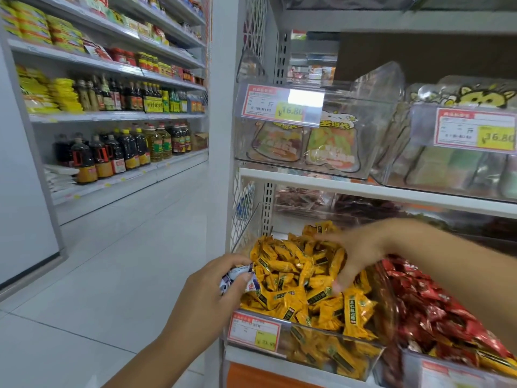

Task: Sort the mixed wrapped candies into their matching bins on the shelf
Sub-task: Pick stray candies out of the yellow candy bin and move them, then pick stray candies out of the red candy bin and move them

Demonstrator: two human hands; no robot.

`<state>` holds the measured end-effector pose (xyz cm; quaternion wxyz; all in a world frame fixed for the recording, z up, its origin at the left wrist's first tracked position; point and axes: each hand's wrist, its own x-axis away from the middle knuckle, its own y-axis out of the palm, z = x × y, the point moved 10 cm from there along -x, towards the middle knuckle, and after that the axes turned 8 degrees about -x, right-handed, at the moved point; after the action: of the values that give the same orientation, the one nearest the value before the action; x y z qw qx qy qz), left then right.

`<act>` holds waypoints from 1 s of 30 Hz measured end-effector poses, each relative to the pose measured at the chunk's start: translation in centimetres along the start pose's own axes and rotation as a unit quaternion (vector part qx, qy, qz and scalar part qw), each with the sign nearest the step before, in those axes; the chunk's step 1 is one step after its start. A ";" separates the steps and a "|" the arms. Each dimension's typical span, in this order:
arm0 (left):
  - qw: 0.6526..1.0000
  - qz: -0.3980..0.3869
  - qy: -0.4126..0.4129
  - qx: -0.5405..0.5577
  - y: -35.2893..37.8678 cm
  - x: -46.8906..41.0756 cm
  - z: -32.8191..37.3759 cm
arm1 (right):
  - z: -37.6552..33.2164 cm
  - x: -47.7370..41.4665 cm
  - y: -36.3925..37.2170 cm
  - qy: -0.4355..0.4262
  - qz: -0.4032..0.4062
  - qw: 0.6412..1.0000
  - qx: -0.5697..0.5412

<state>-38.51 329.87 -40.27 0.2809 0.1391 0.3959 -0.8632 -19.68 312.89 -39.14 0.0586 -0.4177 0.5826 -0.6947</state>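
Aisle rack [117, 117]: well to the left of the left hand and above it, stocked with dark sauce bottles [112, 155] and yellow packets [64, 93].
Floor [98, 275]: pale tiles, left of and beneath the left forearm.
Left hand [211, 295]: fingers and thumb are curled round a small clutch of white-and-blue candies [237, 277]; it sits at the left edge of the yellow heap.
White-and-blue candies: pinched in the left hand, touching the nearest yellow wrappers. They are blurred, so the count is unclear, perhaps two or three.
Price tag [253, 334]: just below the left hand's fingers, on the front of the clear bin [330, 336].
Yellow candies [293, 278]: piled high in that clear bin, between and under both hands.
Right hand [355, 256]: fingers are spread and loose, pointing down, with the tips touching the top of the yellow heap and gripping nothing.
Red candies [436, 303]: in the neighbouring bin [414, 364], right of the right hand and beneath its forearm.
Upper bin [372, 130]: above the right hand, holding snack packs [331, 148].
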 end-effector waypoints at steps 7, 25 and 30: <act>1.000 -0.004 0.004 -0.011 0.0 -0.1 0.2 | -6.3 -6.0 4.2 -0.071 0.096 0.986 -0.114; 0.999 0.015 -0.023 0.038 -0.9 -0.3 2.3 | -7.8 -1.8 5.5 -0.073 0.156 0.985 -0.026; 0.998 0.014 -0.021 0.059 -0.1 -0.9 4.7 | -3.7 6.3 1.9 -0.138 0.361 0.922 -0.010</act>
<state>-37.97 326.67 -36.76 0.2924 0.1423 0.3362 -0.8838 -26.87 311.54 -37.45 0.3809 -0.2720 0.6869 -0.5560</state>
